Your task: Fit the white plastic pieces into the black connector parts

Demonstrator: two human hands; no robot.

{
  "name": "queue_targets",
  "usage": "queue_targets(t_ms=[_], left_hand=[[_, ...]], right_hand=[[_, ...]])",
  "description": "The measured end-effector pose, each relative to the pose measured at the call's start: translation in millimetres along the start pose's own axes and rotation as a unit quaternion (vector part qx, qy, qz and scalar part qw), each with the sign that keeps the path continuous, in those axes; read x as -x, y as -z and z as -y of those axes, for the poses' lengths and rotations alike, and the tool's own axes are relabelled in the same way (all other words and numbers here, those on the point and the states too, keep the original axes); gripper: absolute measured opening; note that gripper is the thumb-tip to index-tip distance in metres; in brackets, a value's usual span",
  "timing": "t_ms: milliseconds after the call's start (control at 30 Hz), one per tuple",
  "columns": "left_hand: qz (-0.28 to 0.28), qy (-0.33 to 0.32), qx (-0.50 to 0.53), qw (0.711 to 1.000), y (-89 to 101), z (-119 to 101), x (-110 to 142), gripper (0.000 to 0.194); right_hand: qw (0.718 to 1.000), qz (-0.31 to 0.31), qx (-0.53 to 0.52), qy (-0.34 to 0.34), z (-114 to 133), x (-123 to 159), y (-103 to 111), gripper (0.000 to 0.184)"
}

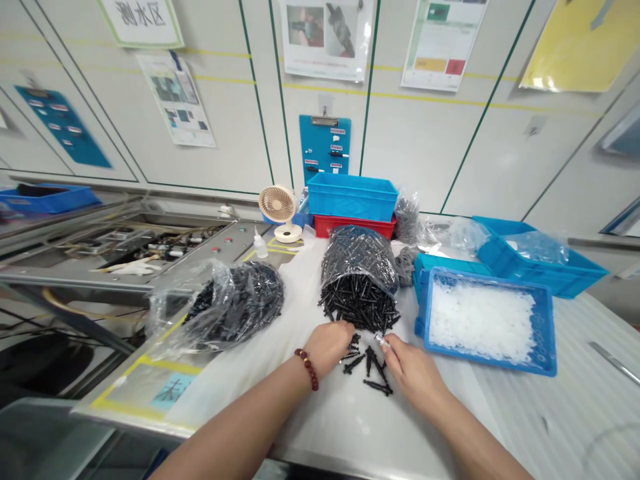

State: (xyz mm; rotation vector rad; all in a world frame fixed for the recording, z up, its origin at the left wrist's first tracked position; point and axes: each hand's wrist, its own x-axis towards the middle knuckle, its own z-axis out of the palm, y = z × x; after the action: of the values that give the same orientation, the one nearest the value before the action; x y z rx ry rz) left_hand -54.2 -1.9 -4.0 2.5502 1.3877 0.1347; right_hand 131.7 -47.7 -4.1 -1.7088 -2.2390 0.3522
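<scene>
My left hand, with a beaded bracelet at the wrist, is at the mouth of a clear plastic bag full of slim black plastic parts. Its fingers are curled closed, and what they hold is hidden. A small silvery piece is pinched between the thumb and finger of my right hand; its kind is too small to tell. Several loose black parts lie on the table between my two hands.
A blue tray of small white translucent pieces stands at right. Another bag of dark parts lies at left. Behind are a small fan, a dropper bottle, a blue bin and a red bin.
</scene>
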Motion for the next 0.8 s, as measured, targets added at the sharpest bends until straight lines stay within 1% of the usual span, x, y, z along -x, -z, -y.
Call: queue_targets(t_ms=[33, 100, 133, 167, 200, 233, 300, 333, 367, 433, 533, 633, 700, 800], left_hand=[[-0.011, -0.001, 0.030, 0.999, -0.5, 2, -1, 0.015], [-0.061, 0.001, 0.136, 0.989, -0.4, 5, -2, 0.011], [-0.091, 0.004, 0.205, 0.974, 0.2, 6, -3, 0.009], [-0.115, 0.010, 0.278, 0.954, 0.9, 7, -3, 0.009], [-0.126, 0.017, 0.349, 0.929, 1.4, 8, -3, 0.009], [-0.123, 0.023, 0.413, 0.902, 1.8, 9, -3, 0.012], [-0.092, 0.030, 0.504, 0.858, 1.6, 9, -2, 0.023], [-0.080, 0.030, 0.528, 0.845, 1.3, 9, -2, 0.028], [-0.073, 0.025, 0.537, 0.840, 1.0, 8, -1, 0.032], [-0.070, 0.008, 0.525, 0.848, 0.8, 6, 1, 0.034], [-0.064, -0.037, 0.482, 0.873, 1.6, 2, 2, 0.030], [-0.069, -0.080, 0.441, 0.891, 2.3, -2, 3, 0.027], [-0.073, -0.094, 0.423, 0.899, 2.5, -3, 4, 0.027], [-0.075, -0.115, 0.409, 0.902, 3.2, -4, 5, 0.026]], right_hand=[[1.000, 0.000, -0.001, 0.004, 0, 0, 0, 0.028], [1.000, 0.001, -0.003, 0.011, -1, 0, -1, 0.029], [1.000, 0.002, -0.005, 0.014, -1, 0, -1, 0.029], [1.000, 0.004, -0.008, 0.018, -1, -1, -1, 0.030], [1.000, 0.006, -0.011, 0.021, -1, -1, -1, 0.030], [1.000, 0.008, -0.015, 0.023, -1, -1, -1, 0.030], [0.999, 0.011, -0.022, 0.028, 0, 0, 0, 0.031], [0.999, 0.012, -0.026, 0.031, 0, 0, 0, 0.031], [0.999, 0.012, -0.029, 0.035, 0, 0, 0, 0.031], [0.998, 0.015, -0.038, 0.044, 1, 1, 1, 0.031], [0.997, 0.019, -0.050, 0.058, 2, 2, 3, 0.031], [0.996, 0.018, -0.055, 0.070, 3, 3, 4, 0.030], [0.996, 0.015, -0.049, 0.068, 4, 3, 4, 0.030], [0.998, 0.006, -0.028, 0.048, 4, 3, 2, 0.029]])
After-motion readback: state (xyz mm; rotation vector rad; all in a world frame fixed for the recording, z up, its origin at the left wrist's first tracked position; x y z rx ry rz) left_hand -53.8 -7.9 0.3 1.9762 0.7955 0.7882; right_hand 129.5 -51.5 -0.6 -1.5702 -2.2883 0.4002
